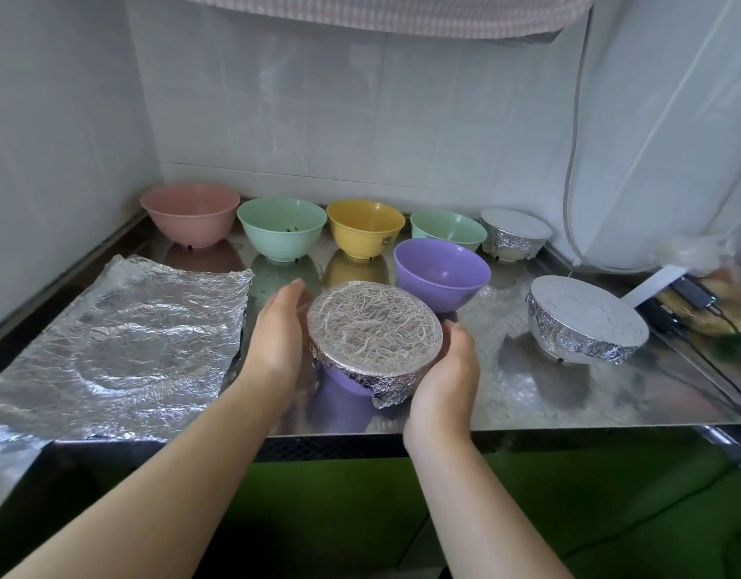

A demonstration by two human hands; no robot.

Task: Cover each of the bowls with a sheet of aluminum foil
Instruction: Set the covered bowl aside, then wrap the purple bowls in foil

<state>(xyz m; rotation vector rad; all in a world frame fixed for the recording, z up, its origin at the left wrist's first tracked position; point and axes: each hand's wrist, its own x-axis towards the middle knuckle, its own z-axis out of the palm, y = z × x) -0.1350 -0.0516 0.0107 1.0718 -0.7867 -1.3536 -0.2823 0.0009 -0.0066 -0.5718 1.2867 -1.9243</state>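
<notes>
Hands [360, 348] cupping foil-covered purple bowl [343, 386]

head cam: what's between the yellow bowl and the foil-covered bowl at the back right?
In the head view, one uncovered green bowl sits between the yellow bowl and the foil-covered bowl in the back row.
</notes>
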